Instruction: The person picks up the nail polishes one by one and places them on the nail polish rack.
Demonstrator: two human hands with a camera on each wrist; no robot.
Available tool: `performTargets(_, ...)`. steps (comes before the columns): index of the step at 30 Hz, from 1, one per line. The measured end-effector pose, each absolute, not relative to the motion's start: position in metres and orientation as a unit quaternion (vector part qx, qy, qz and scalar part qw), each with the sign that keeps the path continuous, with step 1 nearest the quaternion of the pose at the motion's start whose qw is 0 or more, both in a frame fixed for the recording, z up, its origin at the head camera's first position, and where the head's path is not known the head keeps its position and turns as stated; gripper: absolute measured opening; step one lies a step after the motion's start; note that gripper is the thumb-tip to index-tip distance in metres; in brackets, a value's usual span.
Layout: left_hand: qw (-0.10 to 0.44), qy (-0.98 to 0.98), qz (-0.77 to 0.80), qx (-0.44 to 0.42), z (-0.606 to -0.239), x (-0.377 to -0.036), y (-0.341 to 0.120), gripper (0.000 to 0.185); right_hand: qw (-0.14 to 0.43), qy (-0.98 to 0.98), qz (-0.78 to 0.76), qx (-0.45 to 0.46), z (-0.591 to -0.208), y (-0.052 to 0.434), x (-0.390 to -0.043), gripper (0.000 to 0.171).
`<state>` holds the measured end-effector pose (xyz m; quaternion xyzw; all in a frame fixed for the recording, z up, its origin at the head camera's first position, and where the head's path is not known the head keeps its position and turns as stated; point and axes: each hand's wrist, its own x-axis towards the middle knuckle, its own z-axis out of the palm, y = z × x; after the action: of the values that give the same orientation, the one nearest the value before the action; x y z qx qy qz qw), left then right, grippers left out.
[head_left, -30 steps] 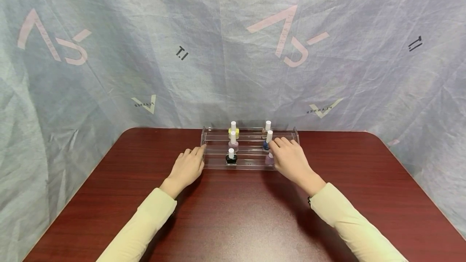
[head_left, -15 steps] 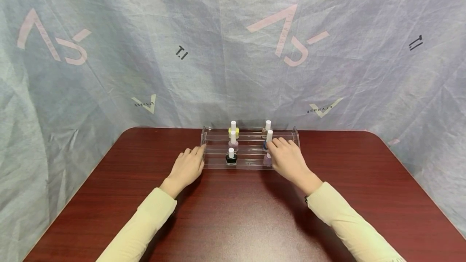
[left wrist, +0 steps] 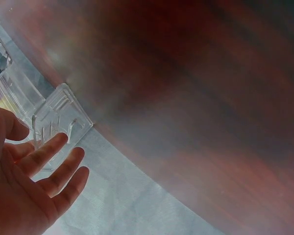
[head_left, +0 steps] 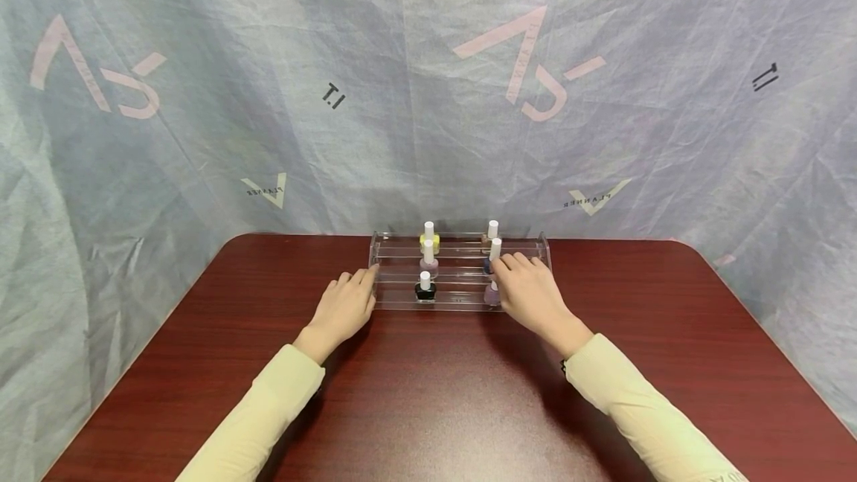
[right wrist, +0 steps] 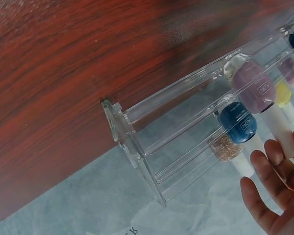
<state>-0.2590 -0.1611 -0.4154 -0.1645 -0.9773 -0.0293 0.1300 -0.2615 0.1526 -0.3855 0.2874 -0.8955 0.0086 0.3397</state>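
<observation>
Steadying rack (head_left: 402,296) w/ flat L hand (head_left: 344,309), R hand (head_left: 529,292) spread by blue bottle (right wrist: 237,122); next prob needs pinching its cap.

Clear tiered rack (head_left: 462,274) at the table's (head_left: 428,393) far edge, holding six bottles; left hand (head_left: 344,309) at its left end, right hand (head_left: 532,292) before its right half.

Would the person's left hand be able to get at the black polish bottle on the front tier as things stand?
Probably yes. The left hand is open, its fingertips at the clear rack's left end, and the black bottle stands alone on the front tier. Nothing lies between them; the right hand is over at the right-side bottles.
</observation>
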Motion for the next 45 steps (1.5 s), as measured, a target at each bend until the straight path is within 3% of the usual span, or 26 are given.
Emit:
performTargets(11,0.147,-0.974,-0.026,-0.169,-0.417,-0.26,-0.162,0.049,0.335,-0.899,0.014,0.282,-0.387,0.153,-0.262,0.009)
performTargets(36,0.126,-0.978,-0.028,-0.167,-0.417,-0.261,-0.162,0.049,0.364,-0.887,0.042,0.28,-0.38,0.16,-0.26,0.013)
performTargets(45,0.135,-0.976,-0.029,-0.168,-0.414,-0.259,-0.164,0.046,0.339,-0.904,0.059,0.252,-0.366,0.178,-0.249,0.026)
